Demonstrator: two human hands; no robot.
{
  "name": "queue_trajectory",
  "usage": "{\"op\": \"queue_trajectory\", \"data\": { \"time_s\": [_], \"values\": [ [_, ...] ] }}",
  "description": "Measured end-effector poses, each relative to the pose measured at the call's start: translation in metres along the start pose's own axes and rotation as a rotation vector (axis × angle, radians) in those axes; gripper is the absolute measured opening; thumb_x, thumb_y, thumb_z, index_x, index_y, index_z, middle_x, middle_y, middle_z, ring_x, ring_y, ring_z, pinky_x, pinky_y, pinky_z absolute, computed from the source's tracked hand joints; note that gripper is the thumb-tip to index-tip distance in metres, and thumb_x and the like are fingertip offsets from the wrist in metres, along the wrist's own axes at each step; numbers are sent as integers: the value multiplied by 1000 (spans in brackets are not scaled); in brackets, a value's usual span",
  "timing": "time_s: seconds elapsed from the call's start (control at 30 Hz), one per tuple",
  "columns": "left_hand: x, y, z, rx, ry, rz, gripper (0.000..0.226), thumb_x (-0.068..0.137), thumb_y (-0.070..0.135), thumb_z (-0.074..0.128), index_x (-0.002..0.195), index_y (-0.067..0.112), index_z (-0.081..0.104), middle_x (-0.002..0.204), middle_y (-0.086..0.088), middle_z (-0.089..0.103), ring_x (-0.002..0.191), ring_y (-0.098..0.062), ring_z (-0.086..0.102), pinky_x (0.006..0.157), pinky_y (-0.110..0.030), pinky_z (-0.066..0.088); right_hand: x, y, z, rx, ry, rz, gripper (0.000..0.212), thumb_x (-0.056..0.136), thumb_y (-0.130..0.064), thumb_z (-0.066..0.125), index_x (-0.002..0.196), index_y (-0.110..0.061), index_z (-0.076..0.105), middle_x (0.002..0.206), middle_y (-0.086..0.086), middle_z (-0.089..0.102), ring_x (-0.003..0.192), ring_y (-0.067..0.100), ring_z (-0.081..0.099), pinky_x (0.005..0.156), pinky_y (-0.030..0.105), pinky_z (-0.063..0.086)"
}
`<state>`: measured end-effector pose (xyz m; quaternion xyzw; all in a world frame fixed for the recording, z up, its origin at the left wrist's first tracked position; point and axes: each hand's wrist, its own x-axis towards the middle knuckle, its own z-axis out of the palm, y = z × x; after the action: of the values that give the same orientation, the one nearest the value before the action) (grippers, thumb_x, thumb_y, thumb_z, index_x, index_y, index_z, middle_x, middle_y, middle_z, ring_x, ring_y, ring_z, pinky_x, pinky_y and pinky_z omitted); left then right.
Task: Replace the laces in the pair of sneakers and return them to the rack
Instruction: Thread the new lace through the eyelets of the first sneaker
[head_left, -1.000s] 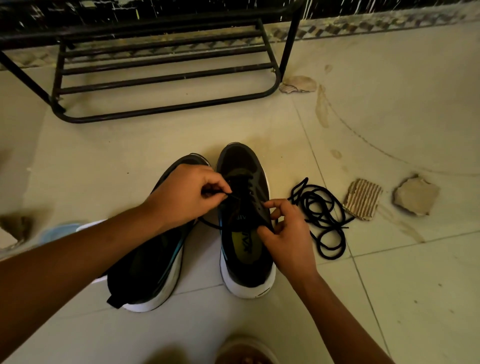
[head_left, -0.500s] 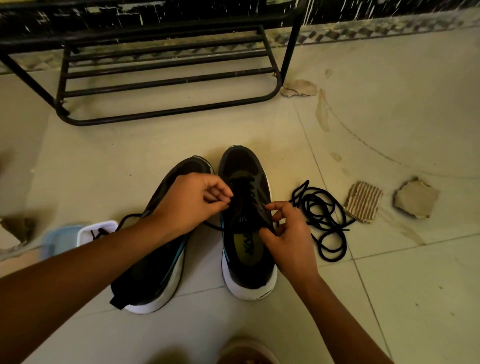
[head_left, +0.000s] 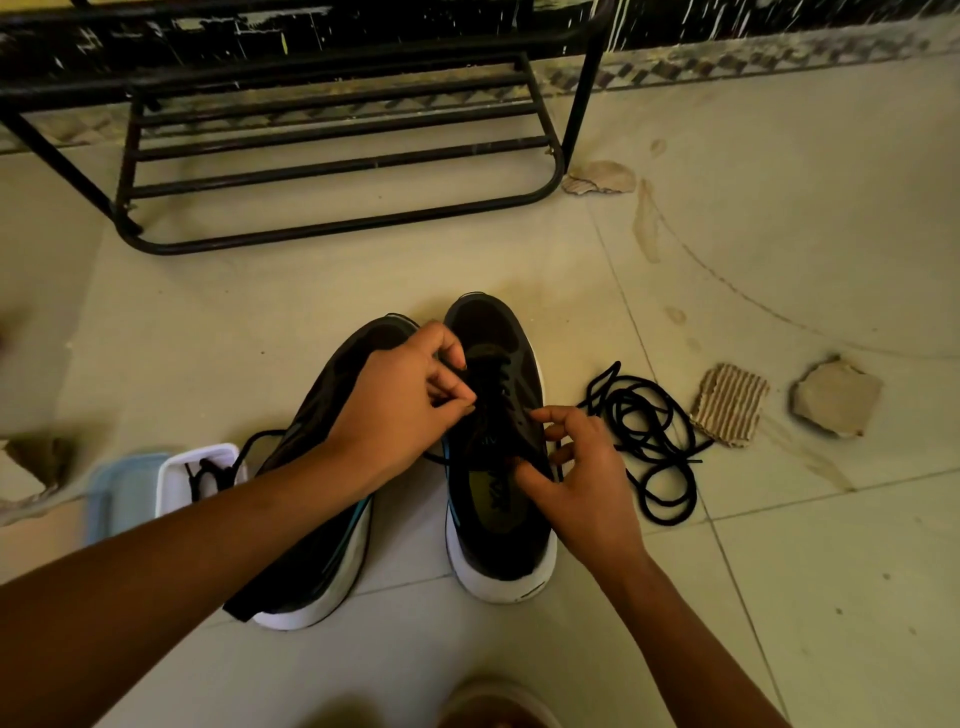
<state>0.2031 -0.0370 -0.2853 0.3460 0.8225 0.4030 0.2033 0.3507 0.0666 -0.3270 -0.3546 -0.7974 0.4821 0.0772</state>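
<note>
From the head camera, two black sneakers with white soles stood side by side on the tiled floor (head_left: 779, 597), toes pointing toward the black metal shoe rack (head_left: 337, 161) against the wall. The left sneaker (head_left: 322, 499) leaned a little to the left, and its upper was partly hidden by the left forearm. The right sneaker (head_left: 498, 525) sat flat, its insole showing through the opening.

The left hand (head_left: 400, 410) hovered over the eyelets of the right sneaker, its grip clenched on the black lace (head_left: 432, 457). Thumb and forefinger pinched it near the top of the tongue, and a strand trailed out beneath the palm toward the gap between the shoes. The right hand (head_left: 582, 488) rested at the right side of the same sneaker with its thumb against the collar and its fingers curled. Its grip held a thin strand of that lace running down beside the shoe's edge.

A tangle of loose laces (head_left: 644, 441) lay on the floor just beside the right sneaker. Beyond it were a piece of corrugated cardboard (head_left: 727, 405) and a torn cardboard scrap (head_left: 836, 397), and another scrap (head_left: 600, 177) lay by the rack's right foot. To the left of the sneakers stood a white container (head_left: 176, 483) with a dark lace inside, touching a blue lid (head_left: 122, 493).
</note>
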Motion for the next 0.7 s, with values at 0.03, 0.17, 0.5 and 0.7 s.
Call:
{"op": "queue_trajectory", "data": {
  "time_s": [0.03,0.17,0.5,0.7],
  "values": [
    [0,0,1,-1,0,5,41,75,3,73,80,32,45,74,11,68,69,6,63,65,-5,46,-2,0,0,9,-7,-24,48,76,-27,73,119,-34,52,109,-13,44,89,-12,47,68,1,41],
    [0,-4,4,-13,36,-12,47,74,1,73,83,36,42,75,6,65,64,-1,63,63,-10,48,-5,-4,6,-24,49,-154,47,75,-31,75,115,-43,54,121,-16,35,111,-14,35,91,7,34],
    [1,-8,0,-8,-31,-18,45,75,-4,67,82,34,43,77,6,67,71,1,64,65,-8,47,8,-33,6,-395,111,-257,48,85,-46,30,98,-23,71,141,8,40,126,31,36,98,43,35],
    [0,-5,-3,-2,-42,13,43,77,-5,64,83,33,43,80,7,67,73,1,63,68,-12,49,10,-45,9,-305,-4,-63,29,85,-47,59,104,-27,69,138,-1,32,129,20,26,106,31,27]
  ]
}}
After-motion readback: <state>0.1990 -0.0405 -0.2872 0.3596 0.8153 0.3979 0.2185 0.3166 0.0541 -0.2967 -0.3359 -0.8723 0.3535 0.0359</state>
